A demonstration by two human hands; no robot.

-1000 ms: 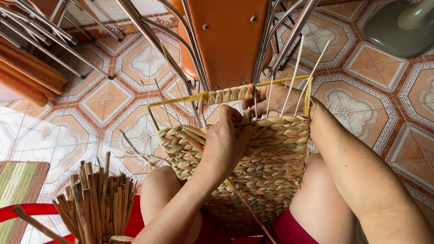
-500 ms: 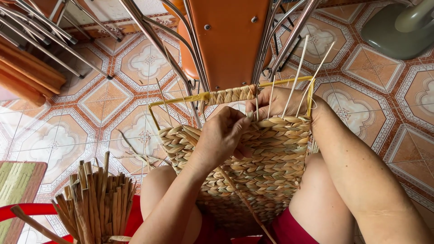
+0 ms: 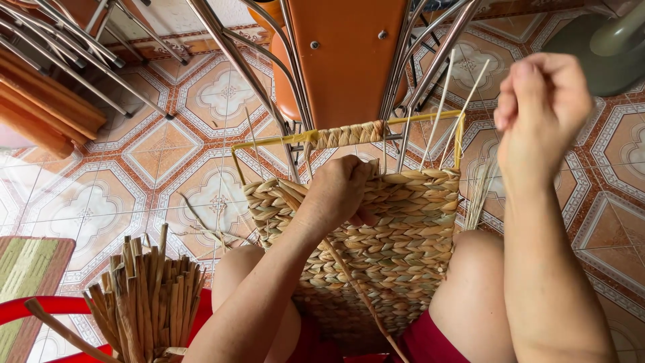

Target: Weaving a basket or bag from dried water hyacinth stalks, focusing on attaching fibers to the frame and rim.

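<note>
Fingers of left hand [image 3: 339,191] press woven basket [image 3: 376,235]; right hand [image 3: 541,107] (raised) pinches strand, grip closed.

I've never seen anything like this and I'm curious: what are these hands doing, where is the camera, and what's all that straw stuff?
The camera sits on a person's head and looks down, so you see their own arms and knees from above. There is only this one view.

Resting on the knees is a half-made woven basket, plaited from dry, straw-coloured strands around a thin yellow wire frame. The left hand presses on the woven part near its top edge. The right hand is lifted up to the side with its fingers pinched together; it may be pulling a strand, but that is too thin to see clearly.

Low on the left stands a bundle of dry reeds, spare weaving material. Underneath is a patterned tile floor, and ahead are an orange chair with metal legs.
</note>
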